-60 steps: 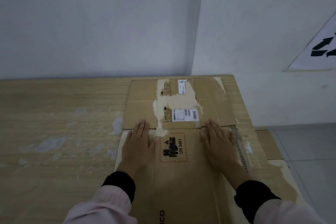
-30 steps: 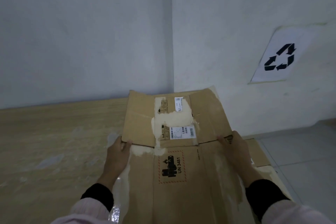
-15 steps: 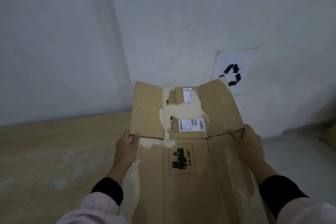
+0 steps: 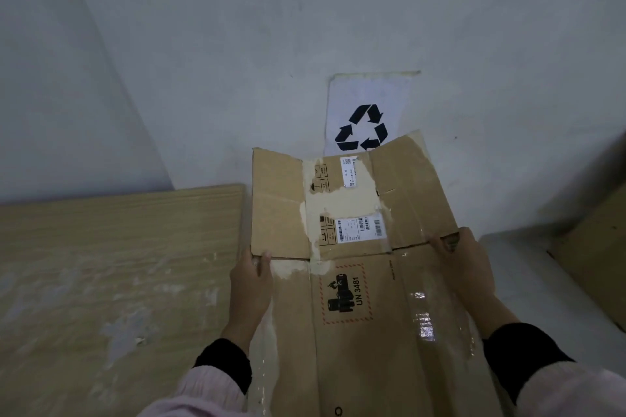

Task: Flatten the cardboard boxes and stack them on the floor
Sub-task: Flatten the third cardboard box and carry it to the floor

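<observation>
Clamping the flattened box point(image 4: 359, 298) by its side edges, left hand point(image 4: 250, 284) and right hand point(image 4: 465, 267) grip tight.

A flattened brown cardboard box point(image 4: 366, 298) is held up off the surfaces below, its flaps tilting toward the wall. Its face carries a red-dashed "UN 3481" battery mark, a white barcode label and pale patches where paper has torn away — glossy tape runs down its right side. More brown cardboard point(image 4: 599, 264) shows at the right edge — partly out of frame.
</observation>
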